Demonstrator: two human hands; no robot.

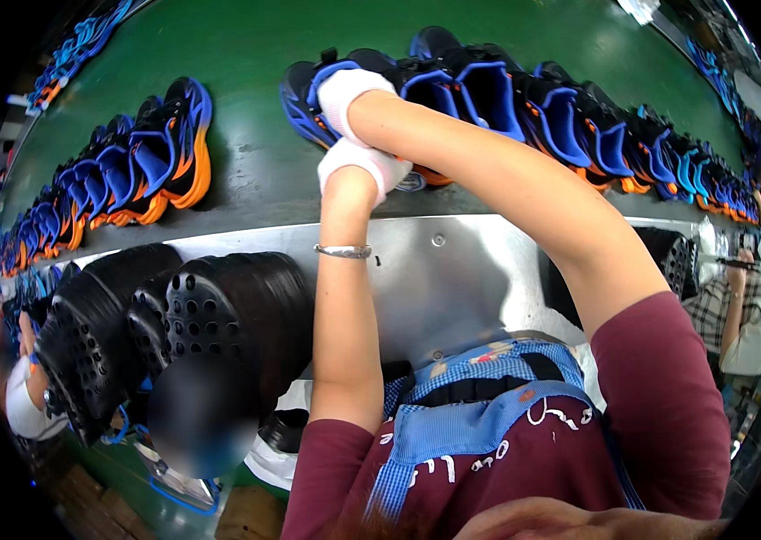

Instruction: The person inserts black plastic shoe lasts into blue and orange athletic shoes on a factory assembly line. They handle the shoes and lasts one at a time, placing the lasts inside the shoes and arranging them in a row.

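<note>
- In hand: one black-and-blue low sports shoe with a fabric upper (298, 103), on the green-topped table (255, 54). This shoe is the landmark below.
- Right hand (355, 94), in a white cloth glove, is at the landmark shoe's collar; its fingers are hidden, so grip and finger spread cannot be told.
- Left hand (362, 166), in a like white glove, is just below the right one, on the near side of the landmark shoe. Fingers hidden too; cannot tell whether it holds anything.
- Progress (judgement): work on the landmark shoe looks under way, since both hands are at it. No finished step can be read from its visible part.
- Right of the landmark shoe: a long row of black, blue and orange sports shoes (560, 117), set close together. Left of it, across a bare gap: a second row with thick orange soles (187, 180). Which row is done and which is waiting: cannot tell.
- Shoe openings: nearer shoes in the right-hand row show blue lining; contents, if any, not made out.
- Containers: black, rounded, perforated tub-like objects (237, 315), below and left of the landmark shoe, beside a silver metal panel (439, 279). Perforated faces visible; insides not seen, so contents unknown.
</note>
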